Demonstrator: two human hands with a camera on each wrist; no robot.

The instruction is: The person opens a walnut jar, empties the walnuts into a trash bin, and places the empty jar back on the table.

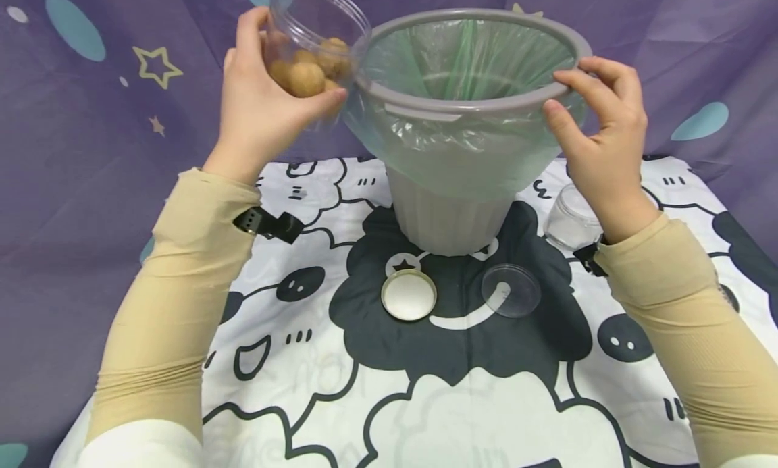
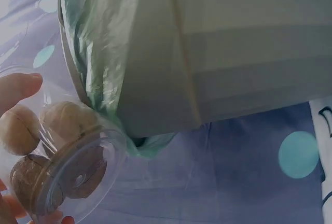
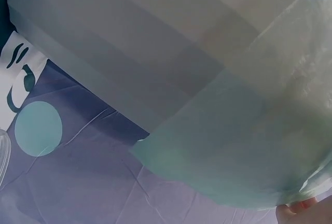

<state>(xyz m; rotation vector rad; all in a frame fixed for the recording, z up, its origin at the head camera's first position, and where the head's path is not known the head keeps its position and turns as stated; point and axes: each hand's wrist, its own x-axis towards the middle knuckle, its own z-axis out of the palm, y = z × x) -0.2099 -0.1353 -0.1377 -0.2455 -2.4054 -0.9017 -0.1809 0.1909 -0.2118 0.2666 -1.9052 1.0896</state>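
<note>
My left hand [image 1: 261,103] grips a clear plastic jar [image 1: 316,15], tilted with its open mouth up beside the bin's left rim. Several round brown walnuts [image 1: 306,79] lie inside it; their seams show in the left wrist view, where the jar's base [image 2: 78,177] faces the camera. A grey trash bin [image 1: 450,218] stands on the table, lined with a thin green plastic bag [image 1: 468,161] folded over its rim. With thumb and fingers, my right hand [image 1: 608,117] holds the bin's right rim. Only its fingertips [image 3: 295,207] show in the right wrist view, at the bag's edge.
In front of the bin lie a round lid with a white inside [image 1: 410,296] and a clear lid [image 1: 510,290]. A clear jar [image 1: 571,218] stands right of the bin, near my right wrist. A purple patterned curtain [image 1: 79,184] hangs behind the cartoon-print tablecloth [image 1: 474,421].
</note>
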